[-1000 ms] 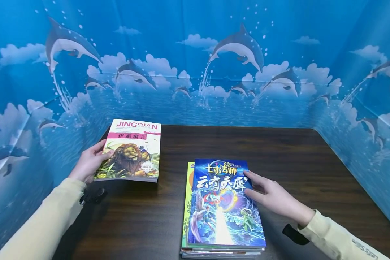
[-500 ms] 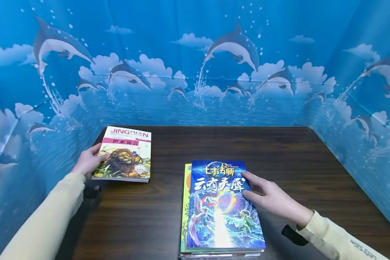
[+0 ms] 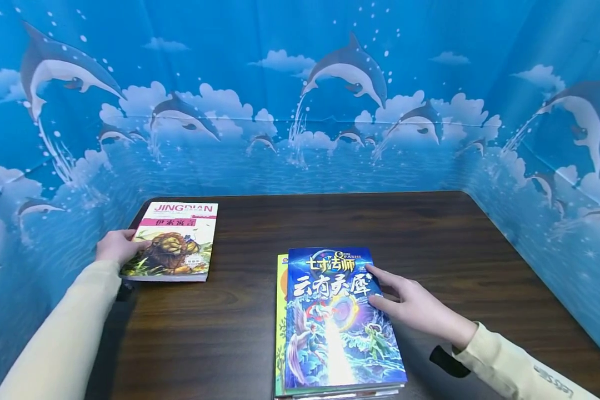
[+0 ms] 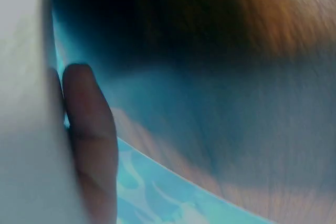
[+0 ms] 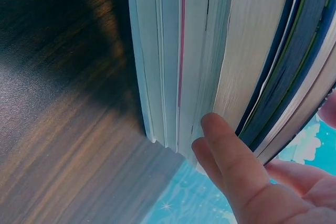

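My left hand grips the left edge of a paperback book with a lion on its cover, thumb on top. In the left wrist view, a finger lies along a pale surface at the left, with the shadowed tabletop beyond. In front of me stands a stack of books topped by a blue comic-style book; a yellow-green book sticks out on its left. My right hand touches the stack's right side, fingers fairly straight. In the right wrist view, fingertips rest against the page edges of several books.
The dark wood table carries the stack near its front edge. A blue curtain printed with dolphins surrounds the table at the back and sides. A dark strap sits by the right cuff.
My left hand has carried the lion book left and lower, toward the table's far left corner. My right hand stays at the stack, while the head view shifts slightly.
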`<state>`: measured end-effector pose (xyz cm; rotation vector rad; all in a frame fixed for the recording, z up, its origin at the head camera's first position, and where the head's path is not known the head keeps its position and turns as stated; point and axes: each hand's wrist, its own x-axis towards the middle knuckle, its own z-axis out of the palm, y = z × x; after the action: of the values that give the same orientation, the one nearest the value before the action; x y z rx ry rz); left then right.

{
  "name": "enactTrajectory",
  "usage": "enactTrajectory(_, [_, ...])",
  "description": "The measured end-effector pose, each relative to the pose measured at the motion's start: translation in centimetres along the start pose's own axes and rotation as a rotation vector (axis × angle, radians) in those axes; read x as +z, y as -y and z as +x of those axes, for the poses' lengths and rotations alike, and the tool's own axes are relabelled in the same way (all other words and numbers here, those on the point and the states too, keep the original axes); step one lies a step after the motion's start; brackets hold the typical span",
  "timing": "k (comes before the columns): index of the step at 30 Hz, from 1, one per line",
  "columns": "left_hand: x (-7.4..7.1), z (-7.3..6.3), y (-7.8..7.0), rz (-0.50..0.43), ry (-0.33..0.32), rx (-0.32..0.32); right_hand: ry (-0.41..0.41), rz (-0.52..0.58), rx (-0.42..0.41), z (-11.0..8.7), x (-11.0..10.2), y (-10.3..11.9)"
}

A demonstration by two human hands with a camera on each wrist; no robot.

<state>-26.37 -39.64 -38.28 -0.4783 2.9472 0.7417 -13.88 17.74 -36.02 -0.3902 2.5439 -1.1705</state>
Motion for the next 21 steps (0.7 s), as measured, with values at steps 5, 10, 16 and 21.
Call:
enactTrajectory(5, [0.7,-0.2,0.5,0.096,-0.037,-0.012,-0.005,-0.011,0.002,0.1,-0.1,0.3])
enactTrajectory(10, [1.2,-0.2,0.8,0.097,-0.027,-0.035,0.007,0.003,-0.027,0.1,-0.1,0.2])
enactTrajectory(16, [1.9,-0.1,0.7,0.039,-0.066,-0.108,0.022,0.023,-0.047,0.1,-0.2,0.0])
enactTrajectory(21, [1.9,0.3,0.0,0.054,-0.082,-0.151,0.014,0.029,-0.036,0.0,0.0,-0.1])
